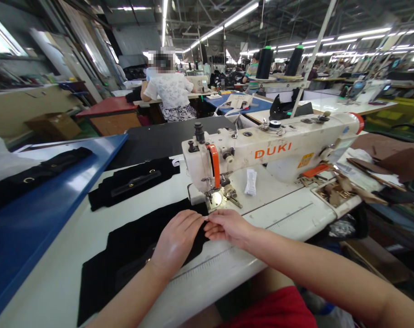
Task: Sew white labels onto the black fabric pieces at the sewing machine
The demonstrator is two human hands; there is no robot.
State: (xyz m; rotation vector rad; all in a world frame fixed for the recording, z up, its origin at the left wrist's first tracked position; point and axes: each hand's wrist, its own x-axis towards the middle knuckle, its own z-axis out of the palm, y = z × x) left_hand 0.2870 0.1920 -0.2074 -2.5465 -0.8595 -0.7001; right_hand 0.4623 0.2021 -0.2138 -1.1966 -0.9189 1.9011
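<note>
A black fabric piece (125, 259) lies on the white sewing table (288, 218), its far end just in front of the presser foot (214, 197) of a white DUKI sewing machine (271, 152). My left hand (176, 241) rests on the fabric with fingers curled down, pressing its edge. My right hand (225, 225) meets it from the right, fingertips pinched on the same fabric edge below the needle.
More black pieces (135, 182) lie behind on the table, and others on a blue panel (39, 214) at left. A tray of brown scraps (343, 191) sits right of the machine. Another person (171, 91) sits at a station ahead. Black thread cones (264, 63) stand behind.
</note>
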